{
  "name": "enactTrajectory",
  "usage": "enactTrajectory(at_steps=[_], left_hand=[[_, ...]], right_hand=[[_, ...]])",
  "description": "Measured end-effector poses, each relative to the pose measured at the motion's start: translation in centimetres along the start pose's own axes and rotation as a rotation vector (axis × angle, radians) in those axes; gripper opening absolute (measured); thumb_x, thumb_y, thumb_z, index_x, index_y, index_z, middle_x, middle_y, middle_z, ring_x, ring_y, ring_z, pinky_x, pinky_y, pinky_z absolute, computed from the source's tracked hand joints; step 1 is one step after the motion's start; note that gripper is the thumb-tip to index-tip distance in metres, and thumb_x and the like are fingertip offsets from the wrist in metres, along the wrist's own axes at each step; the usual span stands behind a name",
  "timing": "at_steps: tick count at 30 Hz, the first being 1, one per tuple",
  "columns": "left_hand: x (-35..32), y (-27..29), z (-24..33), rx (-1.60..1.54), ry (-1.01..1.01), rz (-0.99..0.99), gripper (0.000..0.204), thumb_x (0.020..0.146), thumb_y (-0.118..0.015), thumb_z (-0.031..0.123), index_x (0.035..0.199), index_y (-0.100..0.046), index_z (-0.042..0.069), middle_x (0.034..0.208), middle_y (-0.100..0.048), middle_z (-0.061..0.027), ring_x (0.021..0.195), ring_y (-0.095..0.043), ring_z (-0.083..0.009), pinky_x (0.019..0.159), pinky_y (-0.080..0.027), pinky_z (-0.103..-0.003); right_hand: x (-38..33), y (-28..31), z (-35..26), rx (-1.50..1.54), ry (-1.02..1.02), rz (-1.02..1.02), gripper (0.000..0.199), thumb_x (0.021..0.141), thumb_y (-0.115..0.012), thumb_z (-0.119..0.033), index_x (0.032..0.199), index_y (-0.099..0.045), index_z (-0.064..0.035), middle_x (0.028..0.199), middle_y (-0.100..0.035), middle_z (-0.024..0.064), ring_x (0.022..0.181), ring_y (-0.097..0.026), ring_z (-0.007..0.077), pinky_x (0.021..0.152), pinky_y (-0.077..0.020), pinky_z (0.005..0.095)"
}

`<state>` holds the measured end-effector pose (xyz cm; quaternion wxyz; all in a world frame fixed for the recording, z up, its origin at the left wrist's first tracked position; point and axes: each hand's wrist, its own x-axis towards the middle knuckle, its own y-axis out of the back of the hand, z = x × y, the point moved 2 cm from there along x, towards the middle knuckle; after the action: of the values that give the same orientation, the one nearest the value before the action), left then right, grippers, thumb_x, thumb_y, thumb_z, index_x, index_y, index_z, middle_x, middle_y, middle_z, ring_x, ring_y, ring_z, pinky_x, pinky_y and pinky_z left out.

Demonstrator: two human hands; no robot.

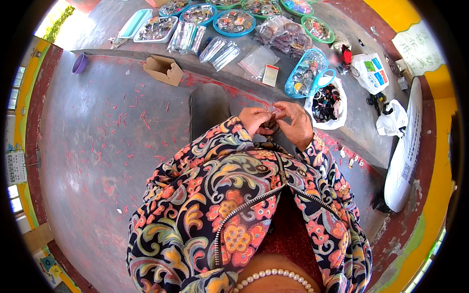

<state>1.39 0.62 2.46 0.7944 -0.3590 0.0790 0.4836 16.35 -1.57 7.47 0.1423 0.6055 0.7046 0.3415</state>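
My left hand (254, 120) and my right hand (296, 125) meet above my lap, fingertips pinched close together. Between them is a small clear plastic piece (272, 109), perhaps the edge of a little bag; the fingers cover most of it. Some dark, shiny material shows just under the fingertips, too small to name. Beyond my right hand stands a blue plastic basket (307, 73) of small mixed items. Beside it sits a white bag (337, 119), its mouth wide, full of dark and coloured hair ties (326, 103).
On the raised ledge are round baskets of trinkets (234, 23), packets of clear sleeves (219, 51), a clear bag (258, 61), a small box (270, 75) and a large white sack (403, 156). A cardboard box (163, 70) and purple bowl (80, 63) stand left, near red scraps (144, 119).
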Motion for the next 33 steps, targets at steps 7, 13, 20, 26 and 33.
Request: enactTrajectory(at_steps=[7, 13, 20, 26, 33], left_hand=[[0.2, 0.3, -0.2, -0.007, 0.007, -0.044, 0.026, 0.082, -0.042, 0.005, 0.103, -0.053, -0.006, 0.094, -0.058, -0.0121, 0.085, -0.058, -0.0197, 0.072, -0.051, -0.032], [0.0, 0.1, 0.4, -0.07, -0.04, -0.013, 0.028, 0.085, -0.043, 0.009, 0.11, -0.05, -0.001, 0.095, -0.058, -0.0105, 0.085, -0.058, -0.0171, 0.07, -0.051, -0.03], [0.4, 0.4, 0.2, -0.162, -0.164, -0.075, 0.021, 0.087, -0.044, 0.013, 0.103, -0.052, 0.002, 0.092, -0.057, -0.0074, 0.082, -0.058, -0.0165, 0.071, -0.051, -0.028], [0.8, 0.5, -0.2, -0.209, -0.175, -0.096, 0.019, 0.088, -0.045, 0.013, 0.099, -0.052, 0.001, 0.088, -0.057, -0.0076, 0.081, -0.058, -0.0175, 0.072, -0.051, -0.029], [0.9, 0.5, -0.1, -0.235, -0.135, -0.074, 0.017, 0.087, -0.046, 0.014, 0.095, -0.053, 0.0, 0.084, -0.057, -0.0083, 0.079, -0.058, -0.0183, 0.071, -0.052, -0.031]], right_hand=[[0.0, -0.1, 0.2, 0.039, -0.021, -0.023, 0.04, 0.065, -0.057, -0.003, 0.104, -0.054, -0.0097, 0.075, -0.059, 0.002, 0.085, -0.051, 0.0215, 0.076, -0.0402, 0.0323], [0.1, 0.1, -0.1, 0.213, -0.213, 0.292, 0.035, 0.068, -0.064, -0.006, 0.101, -0.055, -0.0067, 0.075, -0.058, 0.0058, 0.083, -0.054, 0.0156, 0.073, -0.0434, 0.0276], [-0.5, -1.3, 1.9, 0.868, -0.515, 0.117, 0.015, 0.078, -0.059, -0.005, 0.09, -0.058, 0.004, 0.081, -0.06, 0.0052, 0.07, -0.054, 0.01, 0.067, -0.0427, 0.0209], [-0.6, -1.4, 2.1, 1.017, -0.542, 0.173, 0.011, 0.079, -0.057, -0.002, 0.088, -0.059, 0.0035, 0.079, -0.06, 0.0046, 0.069, -0.054, 0.0086, 0.064, -0.0428, 0.0199], [-0.6, -1.5, 1.8, 1.063, -0.563, 0.169, 0.01, 0.079, -0.057, -0.002, 0.087, -0.058, 0.0026, 0.078, -0.06, 0.0037, 0.069, -0.054, 0.0082, 0.064, -0.0435, 0.02]])
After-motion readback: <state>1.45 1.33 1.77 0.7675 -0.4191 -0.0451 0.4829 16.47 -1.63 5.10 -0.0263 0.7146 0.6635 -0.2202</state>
